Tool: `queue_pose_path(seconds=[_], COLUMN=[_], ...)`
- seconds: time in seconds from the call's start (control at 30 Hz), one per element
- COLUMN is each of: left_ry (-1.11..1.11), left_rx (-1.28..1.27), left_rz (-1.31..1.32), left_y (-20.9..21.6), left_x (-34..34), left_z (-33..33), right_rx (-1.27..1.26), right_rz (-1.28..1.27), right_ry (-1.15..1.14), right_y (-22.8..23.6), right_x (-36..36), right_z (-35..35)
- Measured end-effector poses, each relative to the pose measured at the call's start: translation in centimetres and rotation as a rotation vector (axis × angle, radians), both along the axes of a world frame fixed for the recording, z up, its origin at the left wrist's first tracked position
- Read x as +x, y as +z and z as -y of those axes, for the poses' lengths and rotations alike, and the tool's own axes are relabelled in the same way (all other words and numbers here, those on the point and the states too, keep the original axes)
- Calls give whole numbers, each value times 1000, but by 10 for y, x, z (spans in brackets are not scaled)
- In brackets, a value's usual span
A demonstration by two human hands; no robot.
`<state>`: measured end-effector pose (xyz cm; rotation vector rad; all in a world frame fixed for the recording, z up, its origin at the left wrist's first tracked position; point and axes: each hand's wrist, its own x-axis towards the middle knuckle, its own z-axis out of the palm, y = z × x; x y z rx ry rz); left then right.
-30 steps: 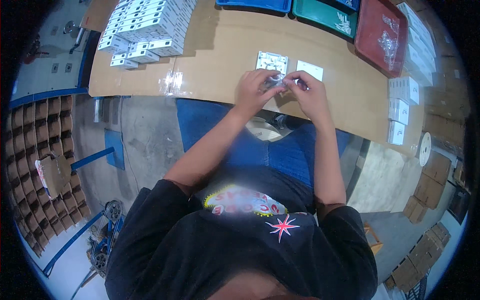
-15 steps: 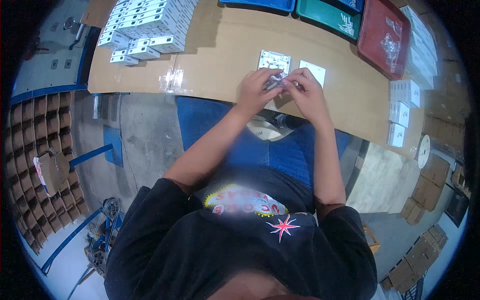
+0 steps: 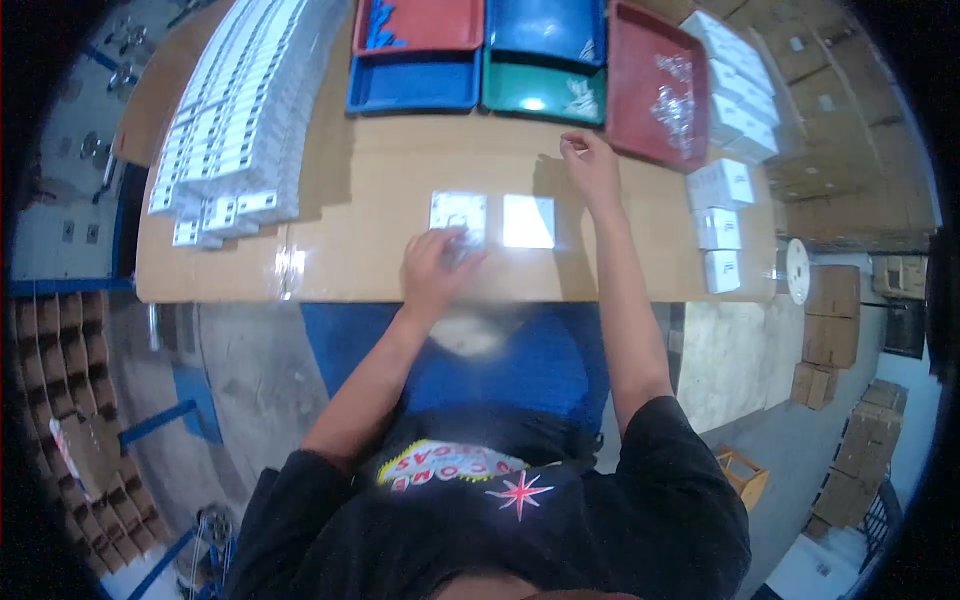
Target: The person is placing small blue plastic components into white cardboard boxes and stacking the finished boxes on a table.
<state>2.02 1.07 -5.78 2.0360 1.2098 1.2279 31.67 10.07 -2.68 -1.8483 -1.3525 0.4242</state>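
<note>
On the worktop [image 3: 380, 165], along its left edge, we see a tall stack of white boxes [image 3: 230, 130]. To the right of the stack's near end, a strip of shiny tape [image 3: 290, 262] runs to the front edge. At the back edge, left of the middle, there is a red tray [image 3: 440, 22] with blue pieces [image 3: 381, 25], and a blue tray [image 3: 413, 82] touches it on the near side.

Our left hand [image 3: 435, 265] is near the front edge, about the middle. Its fingers are bent over the near part of the white case [image 3: 458, 207], with the thumb apart from them; we cannot tell if something is between. The case lies flat, and small parts show on it. Just beside it, on the right, lies a white plate [image 3: 528, 221], apart from the case.

Farther back stands a green tray [image 3: 515, 88] with small white parts [image 3: 582, 98]. In front of its right corner is our right hand [image 3: 593, 165], raised, thumb and forefinger brought close; whether they pinch something is too small to tell. Next comes a long red tray [image 3: 632, 70] with clear pieces [image 3: 675, 115]. More white cartons [image 3: 720, 185] line the right edge, toward the front right corner.
</note>
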Motion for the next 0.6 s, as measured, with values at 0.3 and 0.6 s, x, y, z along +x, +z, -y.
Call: queue_pose_path(seconds=[0.3,0.6], left_ry=[-8,7], left_rx=[91,85], left_rz=[-52,-30], left_y=[0,-5], left_x=[0,4], left_z=[0,-3], right_rx=[60,9], right_rz=[413,645], right_ry=[-65,32], right_y=[14,-25], right_x=[47,68], right_z=[-118,-159])
